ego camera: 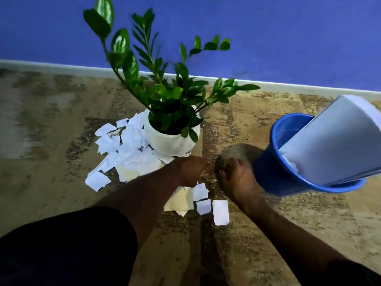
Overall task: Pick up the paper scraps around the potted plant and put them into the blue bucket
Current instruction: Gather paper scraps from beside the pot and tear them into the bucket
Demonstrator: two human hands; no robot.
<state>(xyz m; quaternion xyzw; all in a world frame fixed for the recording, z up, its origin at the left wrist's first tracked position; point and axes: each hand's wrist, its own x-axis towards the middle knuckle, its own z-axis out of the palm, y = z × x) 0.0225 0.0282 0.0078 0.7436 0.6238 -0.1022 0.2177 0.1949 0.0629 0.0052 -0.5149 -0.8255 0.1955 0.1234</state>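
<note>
A: Where do the paper scraps point(203, 205) lie?
B: Some are just under the left hand point(190, 172), on its near side. The bigger heap point(123, 145) spreads left of the potted plant point(171, 139).
A: Fingers?
B: Blurred — cannot tell for either hand. The blue bucket point(268, 178) stands just beside the right hand point(237, 176) — open room nearer the person.

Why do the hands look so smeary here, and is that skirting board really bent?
Head view: both the left hand and right hand are motion-blurred, so their fingers are unreadable; the skirting board bows, likely from the wide-angle lens; light is dim and bluish, with glare on the upper leaves; the floor at far left is smeared.
</note>
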